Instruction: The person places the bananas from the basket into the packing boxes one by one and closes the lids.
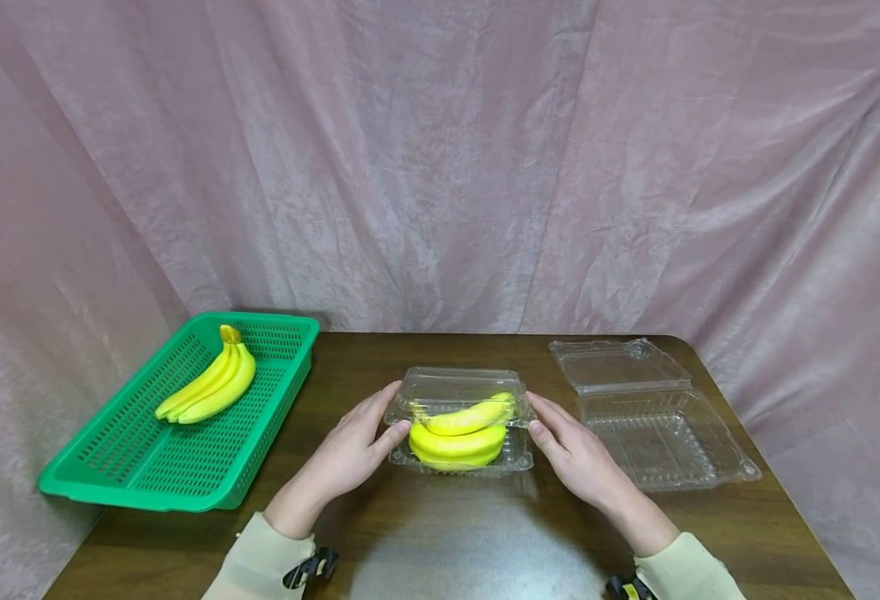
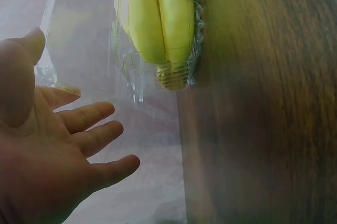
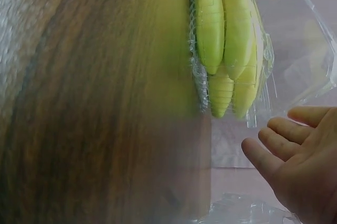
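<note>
A clear plastic clamshell container (image 1: 522,460) stands on the table with a bunch of yellow bananas (image 1: 458,446) in its base. Its hinged lid (image 1: 458,379) is partly raised and tilted over the fruit. My left hand (image 1: 353,442) pinches the lid's left edge between thumb and forefinger, the other fingers spread out in the left wrist view. At the opposite edge, my right hand (image 1: 578,458) holds the lid likewise; its thumb is out of the right wrist view. Both wrist views show the bananas (image 2: 150,18) through the transparent wall.
On the left, a green plastic basket (image 1: 263,454) holds another bunch of bananas (image 1: 215,379). A second clear clamshell container (image 1: 665,437) lies opened out and empty on the right. Behind the brown wooden table (image 1: 477,542) hangs a pink curtain (image 1: 425,167).
</note>
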A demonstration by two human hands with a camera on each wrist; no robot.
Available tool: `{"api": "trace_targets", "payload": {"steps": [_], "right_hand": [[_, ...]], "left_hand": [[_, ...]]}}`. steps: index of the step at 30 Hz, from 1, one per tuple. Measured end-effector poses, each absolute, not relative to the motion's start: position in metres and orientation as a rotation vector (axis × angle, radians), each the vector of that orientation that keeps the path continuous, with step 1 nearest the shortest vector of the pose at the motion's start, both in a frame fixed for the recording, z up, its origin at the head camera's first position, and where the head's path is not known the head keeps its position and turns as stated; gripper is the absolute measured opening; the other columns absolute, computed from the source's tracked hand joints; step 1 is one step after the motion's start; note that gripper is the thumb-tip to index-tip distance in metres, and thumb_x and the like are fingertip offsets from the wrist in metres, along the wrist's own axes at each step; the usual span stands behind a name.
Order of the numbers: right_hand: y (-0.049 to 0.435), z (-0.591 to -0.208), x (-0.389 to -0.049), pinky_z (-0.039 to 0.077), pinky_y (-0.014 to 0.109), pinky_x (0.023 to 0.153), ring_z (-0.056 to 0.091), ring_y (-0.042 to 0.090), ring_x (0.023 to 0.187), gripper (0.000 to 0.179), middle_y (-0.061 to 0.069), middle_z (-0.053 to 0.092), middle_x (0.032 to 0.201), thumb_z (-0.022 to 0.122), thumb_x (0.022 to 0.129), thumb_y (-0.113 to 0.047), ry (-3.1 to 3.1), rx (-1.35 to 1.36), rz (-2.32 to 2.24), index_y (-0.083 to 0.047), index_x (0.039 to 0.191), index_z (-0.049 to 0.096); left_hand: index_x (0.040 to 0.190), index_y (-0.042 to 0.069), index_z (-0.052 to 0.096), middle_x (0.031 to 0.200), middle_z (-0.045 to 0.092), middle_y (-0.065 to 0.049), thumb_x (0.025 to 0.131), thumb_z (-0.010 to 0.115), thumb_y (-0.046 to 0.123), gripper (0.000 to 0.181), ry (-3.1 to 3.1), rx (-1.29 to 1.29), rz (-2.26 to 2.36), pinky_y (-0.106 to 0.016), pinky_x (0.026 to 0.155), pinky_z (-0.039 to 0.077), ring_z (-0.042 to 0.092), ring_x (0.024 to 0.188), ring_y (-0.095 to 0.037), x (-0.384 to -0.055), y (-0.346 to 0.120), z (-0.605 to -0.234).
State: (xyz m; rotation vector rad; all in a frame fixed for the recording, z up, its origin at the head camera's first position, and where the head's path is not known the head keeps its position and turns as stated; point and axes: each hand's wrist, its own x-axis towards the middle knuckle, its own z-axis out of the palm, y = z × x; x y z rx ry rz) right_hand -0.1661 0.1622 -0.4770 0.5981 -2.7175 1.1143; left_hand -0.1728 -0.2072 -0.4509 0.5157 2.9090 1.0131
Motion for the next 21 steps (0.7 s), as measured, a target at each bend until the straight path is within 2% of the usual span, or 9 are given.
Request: {"api": "trace_targets", "payload": {"steps": [12, 16, 21], "right_hand": [[0.1593, -0.4723, -0.1641, 0.032, 0.073, 0.122, 0.037, 0.045, 0.159, 0.070, 0.014, 0.038, 0.176, 0.049, 0.117, -0.053, -2.867, 0.552, 1.120, -0.012, 0.173, 0.038], [0.1597, -0.4701, -0.1646, 0.032, 0.071, 0.123, 0.042, 0.044, 0.157, 0.077, 0.012, 0.030, 0.180, 0.048, 0.115, -0.059, -2.909, 0.541, 1.266, -0.013, 0.176, 0.031], [0.1586, -0.4691, -0.1656, 0.035, 0.065, 0.124, 0.048, 0.044, 0.153, 0.077, 0.012, 0.026, 0.181, 0.050, 0.116, -0.056, -2.908, 0.535, 1.409, -0.013, 0.176, 0.028]], "left_hand": [[0.175, 0.010, 0.029, 0.176, 0.036, -0.017, 0.112, 0.067, 0.045, 0.082, 2.930, 0.528, 0.952, -0.063, 0.128, 0.031, 0.035, 0.162, -0.039, -0.1732, -0.2042, -0.4553], [0.176, 0.010, 0.029, 0.176, 0.036, -0.017, 0.112, 0.066, 0.045, 0.082, 2.927, 0.538, 0.960, -0.062, 0.128, 0.031, 0.035, 0.162, -0.039, -0.1740, -0.2042, -0.4576], [0.176, 0.012, 0.027, 0.177, 0.034, -0.016, 0.112, 0.066, 0.046, 0.082, 2.920, 0.533, 0.971, -0.062, 0.128, 0.031, 0.034, 0.162, -0.038, -0.1752, -0.2040, -0.4604]]}}
